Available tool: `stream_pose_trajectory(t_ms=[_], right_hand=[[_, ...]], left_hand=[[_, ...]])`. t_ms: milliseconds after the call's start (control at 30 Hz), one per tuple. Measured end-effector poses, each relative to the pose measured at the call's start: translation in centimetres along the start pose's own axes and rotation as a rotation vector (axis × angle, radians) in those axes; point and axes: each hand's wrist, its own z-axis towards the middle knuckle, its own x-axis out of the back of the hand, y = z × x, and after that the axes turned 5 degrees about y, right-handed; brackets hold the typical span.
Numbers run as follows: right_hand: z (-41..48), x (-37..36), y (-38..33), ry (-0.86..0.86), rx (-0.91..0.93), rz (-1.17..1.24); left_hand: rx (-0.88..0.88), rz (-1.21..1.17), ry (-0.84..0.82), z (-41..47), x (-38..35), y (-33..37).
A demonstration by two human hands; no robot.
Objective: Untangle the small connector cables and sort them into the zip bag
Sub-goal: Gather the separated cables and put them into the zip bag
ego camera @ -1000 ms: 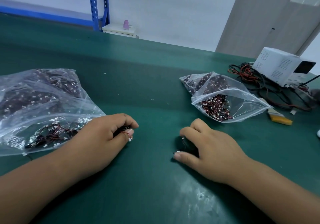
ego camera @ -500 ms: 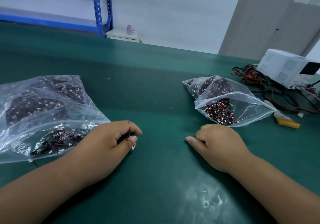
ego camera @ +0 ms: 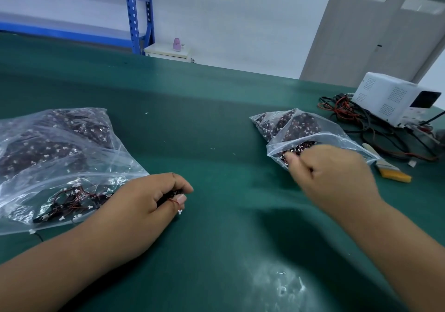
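On the green mat (ego camera: 216,131), the left hand (ego camera: 144,200) pinches a connector cable (ego camera: 173,199) between thumb and fingers, its white plug dangling below the thumb, just beside the big bag (ego camera: 60,157). The right hand (ego camera: 332,169), blurred, curls at the smaller zip bag (ego camera: 332,138) mouth; whether it holds anything, I can't tell.

Dark green worktop (ego camera: 216,123) filling the lower view, pale glare patch (ego camera: 279,287) near its front edge. Beyond the far edge, plain white wall (ego camera: 240,10), evenly lit. Off the far left corner, blue metal shelving rack (ego camera: 137,10), perforated uprights, pale shelves. Just right of it, low white cabinet (ego camera: 166,51) with a small pink object (ego camera: 177,44) on top. Far right, grey door panels (ego camera: 361,41), bright panes up high.
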Motion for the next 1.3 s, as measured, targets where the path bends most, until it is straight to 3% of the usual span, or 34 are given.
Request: stream_pose_trajectory(t_ms=[100,200,300,367,433,533,600,667,900,1100,1300], right_hand=[[1.9,-0.6,1.9,0.095,-0.01,-0.154],[2.1,-2.1,2.5,0.067,-0.015,-0.199],[1.7,-2.4,0.7,0.128,-0.082,-0.15],[1.4,-2.1,-2.1,0.165,-0.026,-0.007],[1.1,-1.5,-5.5,0.081,0.091,0.223],[0.0,-0.8,-10.5,-0.182,0.179,0.468],[-0.7,-0.6,-12.8,-0.372,0.076,0.641],[-1.1,-0.5,-13.8,-0.449,-0.034,0.753],[-1.1,0.0,-13.8,-0.368,-0.051,0.821],[-1.0,0.0,-13.8,-0.362,0.127,0.751],[-1.3,-0.1,-12.7,-0.34,0.018,0.74]], left_hand=[[-0.002,0.005,0.0,0.0,0.0,0.1],[0.005,-0.004,-0.008,0.1,0.0,0.2],[0.008,0.004,-0.033,0.0,0.1,0.3],[0.01,0.004,-0.045,0.0,0.1,0.4],[0.011,0.001,-0.052,0.1,0.2,0.5],[0.014,-0.028,-0.021,0.2,0.2,0.7],[-0.005,-0.05,0.011,0.2,0.2,1.0],[-0.02,-0.075,0.009,0.1,0.2,1.6],[-0.063,-0.115,-0.033,-0.1,0.2,2.1],[-0.079,-0.117,-0.043,0.0,0.0,2.0],[-0.058,-0.098,-0.019,-0.2,-0.2,1.6]])
